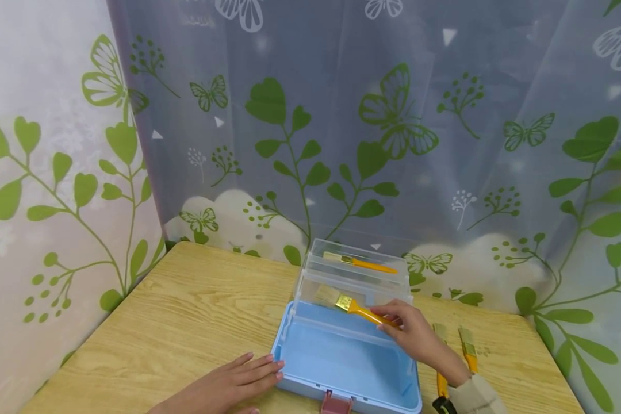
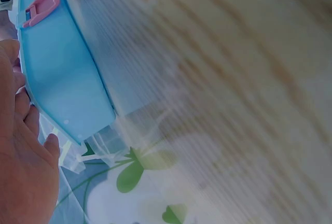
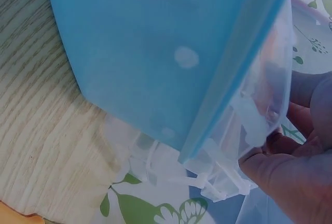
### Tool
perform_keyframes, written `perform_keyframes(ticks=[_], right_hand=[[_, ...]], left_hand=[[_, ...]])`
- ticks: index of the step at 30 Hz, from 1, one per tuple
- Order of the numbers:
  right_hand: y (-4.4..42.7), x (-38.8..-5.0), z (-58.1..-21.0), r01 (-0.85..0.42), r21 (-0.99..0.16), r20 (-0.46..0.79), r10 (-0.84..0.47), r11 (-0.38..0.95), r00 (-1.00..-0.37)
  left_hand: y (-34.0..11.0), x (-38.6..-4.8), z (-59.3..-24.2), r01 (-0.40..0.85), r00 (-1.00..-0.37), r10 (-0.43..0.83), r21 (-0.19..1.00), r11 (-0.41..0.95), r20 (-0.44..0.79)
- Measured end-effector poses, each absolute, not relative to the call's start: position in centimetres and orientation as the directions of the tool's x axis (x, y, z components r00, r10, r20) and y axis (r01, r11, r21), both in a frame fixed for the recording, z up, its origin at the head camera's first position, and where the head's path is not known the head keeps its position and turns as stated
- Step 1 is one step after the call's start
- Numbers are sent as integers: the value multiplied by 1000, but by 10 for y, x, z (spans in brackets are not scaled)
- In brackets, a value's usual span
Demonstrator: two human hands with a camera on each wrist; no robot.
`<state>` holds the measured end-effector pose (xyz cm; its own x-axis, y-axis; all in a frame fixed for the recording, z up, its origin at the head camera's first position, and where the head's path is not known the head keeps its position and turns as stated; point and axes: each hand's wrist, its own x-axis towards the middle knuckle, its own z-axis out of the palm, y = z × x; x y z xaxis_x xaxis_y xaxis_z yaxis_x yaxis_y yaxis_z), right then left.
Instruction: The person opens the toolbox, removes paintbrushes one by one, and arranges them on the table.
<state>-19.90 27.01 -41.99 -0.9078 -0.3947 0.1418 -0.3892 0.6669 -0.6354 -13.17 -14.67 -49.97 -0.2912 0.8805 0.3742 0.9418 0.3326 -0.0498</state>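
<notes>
A blue box (image 1: 341,351) with a pink latch (image 1: 336,402) stands open on the table, its clear tiered trays (image 1: 310,276) raised at the back. My right hand (image 1: 411,333) pinches the orange handle of a wide brush (image 1: 359,310), whose bristles point left over a tray. A narrower orange brush (image 1: 372,265) lies in the upper tray. The fingertips of my left hand (image 1: 233,382), fingers straight, touch the box's left edge; the left wrist view also shows this hand (image 2: 28,167) beside the blue box (image 2: 65,68).
Two more orange-handled brushes, one (image 1: 441,368) nearer the box and another (image 1: 468,348) farther right, lie on the wooden table (image 1: 202,299) by my right forearm. A patterned curtain (image 1: 310,126) hangs behind the table and along its left side.
</notes>
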Motion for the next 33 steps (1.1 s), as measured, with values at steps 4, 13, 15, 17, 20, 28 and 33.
perform_keyframes(ticks=[4, 13, 15, 17, 20, 28, 33], right_hand=[[274, -195, -417, -397, -639, 150, -399, 659, -905], [287, -179, -415, -375, -650, 166, -358, 661, -919], [290, -176, -414, -368, -660, 177, -341, 655, -923], [294, -173, -413, -365, -671, 192, -325, 646, -926], [299, -169, -413, -365, -690, 214, -305, 625, -928], [312, -162, -410, -361, -705, 237, -277, 611, -931], [321, -155, -408, -349, -719, 241, -255, 602, -936]], left_hand=[[-147, -132, -500, 944, -288, 880, -45, 328, 377], [-147, -132, -499, 943, -304, 879, -13, 332, 368], [-148, -132, -500, 945, -296, 879, -17, 326, 373], [-148, -133, -501, 947, -288, 879, -22, 320, 379], [-148, -133, -502, 948, -282, 878, -31, 317, 387], [-148, -134, -502, 950, -271, 877, -35, 310, 397], [-147, -134, -502, 950, -271, 876, -33, 309, 399]])
